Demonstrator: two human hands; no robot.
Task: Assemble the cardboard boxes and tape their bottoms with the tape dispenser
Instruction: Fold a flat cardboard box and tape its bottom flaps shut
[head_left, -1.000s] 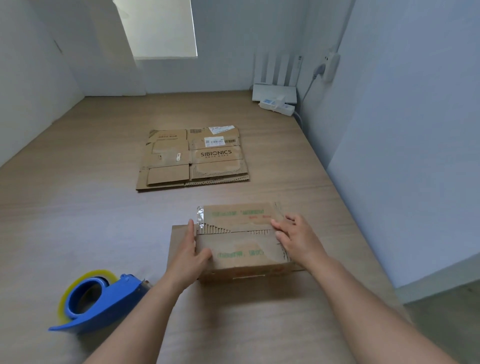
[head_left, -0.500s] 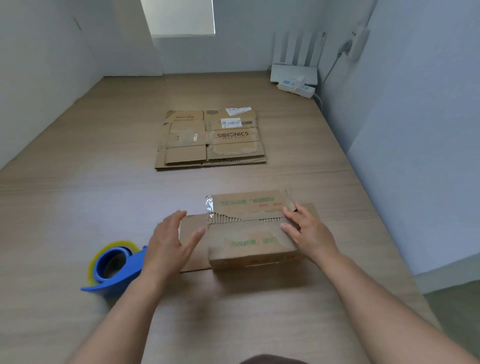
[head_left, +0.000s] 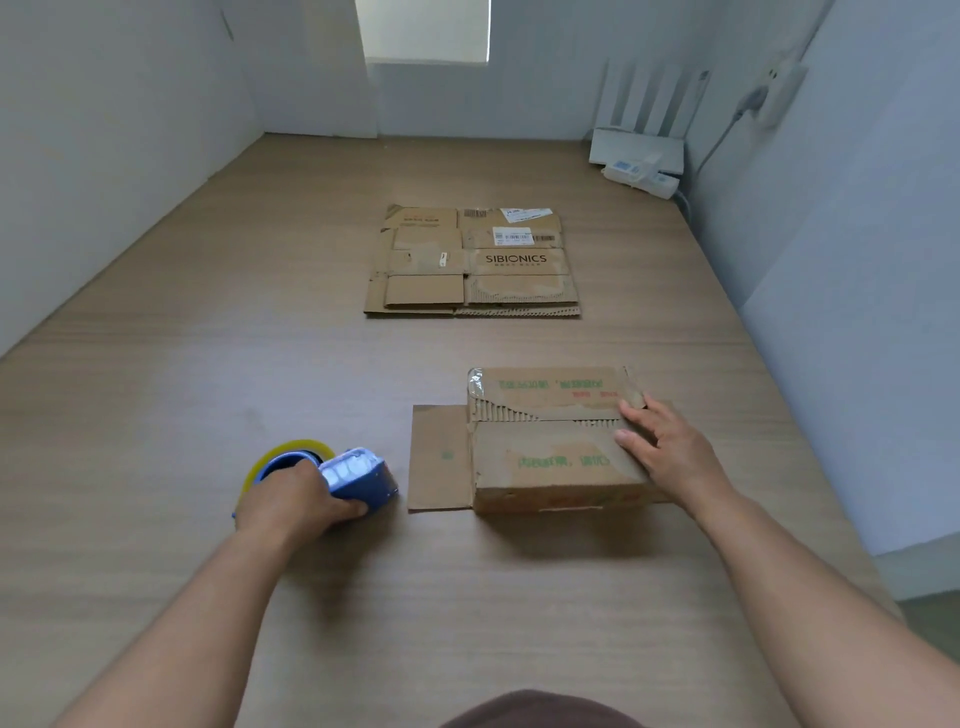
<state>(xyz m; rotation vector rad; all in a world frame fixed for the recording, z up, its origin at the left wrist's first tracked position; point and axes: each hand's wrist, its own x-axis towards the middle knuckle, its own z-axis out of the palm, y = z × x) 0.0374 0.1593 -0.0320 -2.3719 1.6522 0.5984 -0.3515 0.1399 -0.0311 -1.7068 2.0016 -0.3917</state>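
One folded box (head_left: 556, 447), one flat stack (head_left: 472, 262). Left hand (head_left: 291, 501) grasps the one dispenser (head_left: 353, 475); right hand (head_left: 670, 454) presses flat-fingered on the box.

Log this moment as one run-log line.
left hand: grips blue plastic tape dispenser | right hand: flat on closed flaps of brown cardboard box | dispenser: beside box, apart | flattened cardboard sheets: farther back

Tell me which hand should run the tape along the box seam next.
Left. The left hand grips the tape dispenser beside the box, while the right hand lies flat on the box top, holding it closed.
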